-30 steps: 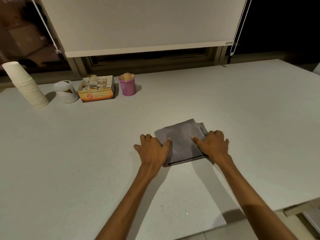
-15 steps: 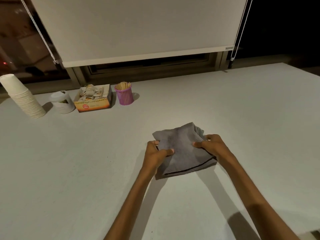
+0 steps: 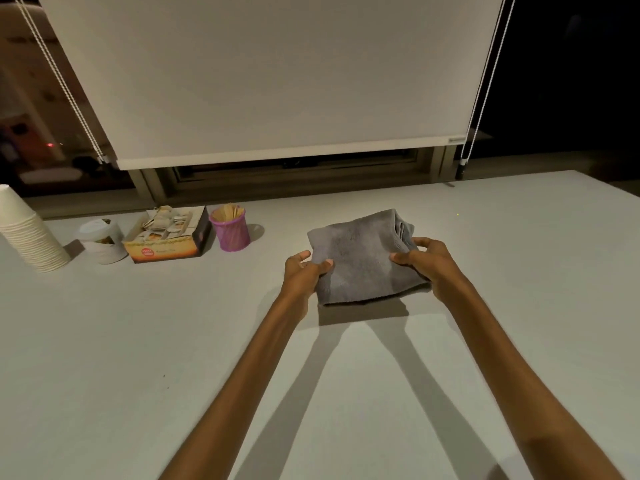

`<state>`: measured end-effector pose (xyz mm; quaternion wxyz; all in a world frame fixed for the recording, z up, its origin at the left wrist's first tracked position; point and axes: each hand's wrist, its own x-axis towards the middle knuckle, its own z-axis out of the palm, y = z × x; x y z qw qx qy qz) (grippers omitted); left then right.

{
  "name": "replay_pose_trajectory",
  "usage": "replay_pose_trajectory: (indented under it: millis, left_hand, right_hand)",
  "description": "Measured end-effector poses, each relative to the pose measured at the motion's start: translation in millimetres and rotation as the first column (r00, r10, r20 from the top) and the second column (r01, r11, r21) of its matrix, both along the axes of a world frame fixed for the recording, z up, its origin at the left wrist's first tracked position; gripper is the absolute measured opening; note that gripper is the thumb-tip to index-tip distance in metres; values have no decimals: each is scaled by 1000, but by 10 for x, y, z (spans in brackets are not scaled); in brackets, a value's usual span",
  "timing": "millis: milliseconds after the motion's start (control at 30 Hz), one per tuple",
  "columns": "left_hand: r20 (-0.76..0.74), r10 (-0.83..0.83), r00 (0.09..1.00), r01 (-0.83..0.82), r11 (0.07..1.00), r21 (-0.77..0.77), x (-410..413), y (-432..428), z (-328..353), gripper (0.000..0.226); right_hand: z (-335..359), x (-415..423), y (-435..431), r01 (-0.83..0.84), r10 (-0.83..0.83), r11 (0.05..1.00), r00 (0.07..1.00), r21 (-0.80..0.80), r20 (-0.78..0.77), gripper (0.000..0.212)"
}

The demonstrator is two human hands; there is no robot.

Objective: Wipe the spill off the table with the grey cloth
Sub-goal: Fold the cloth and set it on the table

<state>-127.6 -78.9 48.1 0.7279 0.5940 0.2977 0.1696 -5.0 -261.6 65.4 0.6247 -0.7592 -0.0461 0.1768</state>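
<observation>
The folded grey cloth (image 3: 360, 256) is held up off the white table (image 3: 138, 341), casting a shadow beneath its near edge. My left hand (image 3: 301, 273) pinches the cloth's left edge, thumb on top. My right hand (image 3: 424, 261) grips its right side, fingers curled over the folded layers. I cannot make out a spill on the table surface in this dim light.
At the back left stand a stack of white paper cups (image 3: 27, 233), a white lidded cup (image 3: 102, 240), an orange box of sachets (image 3: 169, 233) and a purple mesh pot of wooden sticks (image 3: 230, 228). A lowered roller blind (image 3: 270, 74) hangs behind the table.
Both hands went from resting flat on the cloth to gripping its sides, then raised it off the table and carried it away from me.
</observation>
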Motion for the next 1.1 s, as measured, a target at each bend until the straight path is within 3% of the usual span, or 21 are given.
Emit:
replay_pose_trajectory:
  millis: [467, 833, 967, 1100]
  left_hand:
    - [-59, 161, 985, -142, 961, 236, 1555, 394, -98, 46]
    - [-151, 177, 973, -98, 902, 421, 2033, 604, -675, 39]
    - [-164, 121, 979, -1, 808, 589, 2082, 620, -801, 35]
    - [-285, 89, 954, 195, 537, 821, 2160, 623, -787, 55]
  right_hand:
    - [-245, 1607, 596, 114, -109, 988, 993, -103, 52, 73]
    - [-824, 1922, 817, 131, -46, 917, 973, -376, 227, 55]
    - [-905, 1904, 887, 234, 19, 804, 909, -547, 417, 58]
    - [-914, 1884, 1038, 283, 143, 762, 804, -583, 577, 55]
